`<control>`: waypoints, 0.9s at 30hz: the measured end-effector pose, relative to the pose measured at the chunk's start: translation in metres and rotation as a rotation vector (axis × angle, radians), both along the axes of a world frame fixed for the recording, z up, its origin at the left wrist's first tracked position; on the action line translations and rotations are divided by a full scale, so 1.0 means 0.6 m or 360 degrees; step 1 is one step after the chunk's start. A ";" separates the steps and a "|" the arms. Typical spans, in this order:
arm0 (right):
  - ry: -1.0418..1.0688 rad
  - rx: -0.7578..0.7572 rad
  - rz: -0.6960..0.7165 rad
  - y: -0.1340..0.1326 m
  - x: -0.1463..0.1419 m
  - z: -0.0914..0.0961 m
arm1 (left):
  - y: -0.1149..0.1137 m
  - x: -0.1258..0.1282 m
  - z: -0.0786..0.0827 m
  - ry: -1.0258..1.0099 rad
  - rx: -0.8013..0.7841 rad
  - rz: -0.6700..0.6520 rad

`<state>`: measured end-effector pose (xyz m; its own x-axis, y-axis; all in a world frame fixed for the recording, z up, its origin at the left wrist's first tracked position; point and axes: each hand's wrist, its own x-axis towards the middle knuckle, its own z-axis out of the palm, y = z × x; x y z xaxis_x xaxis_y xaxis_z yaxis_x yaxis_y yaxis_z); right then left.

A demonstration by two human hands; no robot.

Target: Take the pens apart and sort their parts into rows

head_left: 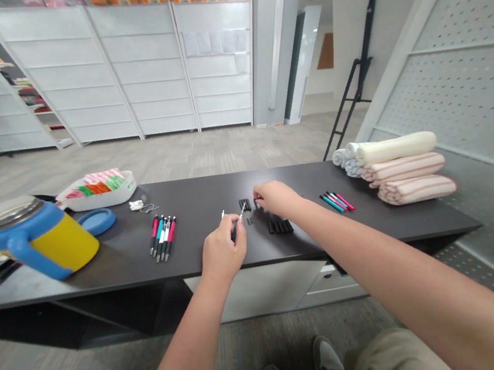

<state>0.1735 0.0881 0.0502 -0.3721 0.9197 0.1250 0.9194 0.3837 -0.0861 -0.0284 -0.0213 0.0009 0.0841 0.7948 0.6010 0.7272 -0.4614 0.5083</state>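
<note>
My left hand (223, 247) is closed around a partly assembled pen (234, 231), with a thin, light refill (243, 211) pointing up and right from the fingers. Over the table's middle, my right hand (277, 198) reaches down, fingertips pressed together at a small dark piece (256, 204); whether it is gripped I cannot make out. Between the hands lie short black pen parts (245, 204) and tiny springs (249, 222). A row of black grips (280, 227) sits just below my right hand. Coloured pen barrels (337, 201) rest farther right.
Several pens (163, 237) lie left on the dark table (193, 196). Beyond them stand a blue and yellow mug (58, 241), a blue lid (97, 221) and a white tray (105, 198). Rolled towels (405, 169) are stacked right, beside a perforated panel (473, 114).
</note>
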 end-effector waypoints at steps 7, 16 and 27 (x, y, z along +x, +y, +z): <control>-0.0056 -0.0074 -0.0047 -0.006 -0.010 -0.005 | -0.001 0.000 0.005 -0.0026 -0.0056 -0.0045; -0.0034 -0.0161 -0.0188 0.026 -0.023 0.002 | 0.001 -0.004 0.002 -0.0070 -0.0048 -0.0043; 0.0327 -0.0219 -0.0235 0.023 -0.033 -0.004 | 0.003 -0.004 0.004 -0.0074 -0.0089 -0.0043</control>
<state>0.1535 0.1020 0.0479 -0.2128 0.9756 0.0539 0.9224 0.2188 -0.3185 -0.0306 -0.0196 0.0031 0.0788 0.8249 0.5597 0.6900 -0.4504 0.5666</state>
